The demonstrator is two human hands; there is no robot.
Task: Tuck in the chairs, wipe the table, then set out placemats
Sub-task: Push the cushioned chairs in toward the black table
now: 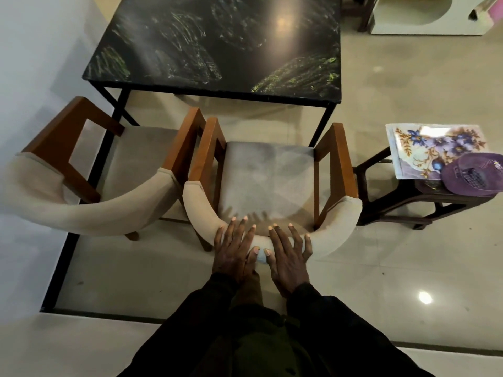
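Two flat palms on chair (269,172) backrest: left hand (234,253), right hand (288,258), fingers straight, spread. Chair faces surface (217,42), seat outside it; placemats (424,144) right of chair.

I count two armchairs by the one dark table (217,44): the left armchair (89,213) and the middle armchair (272,172). Two hands: the left hand (234,254) and the right hand (288,259). One side table (392,219), one floral placemat (424,148), possibly a stack, and one purple round thing (473,175).
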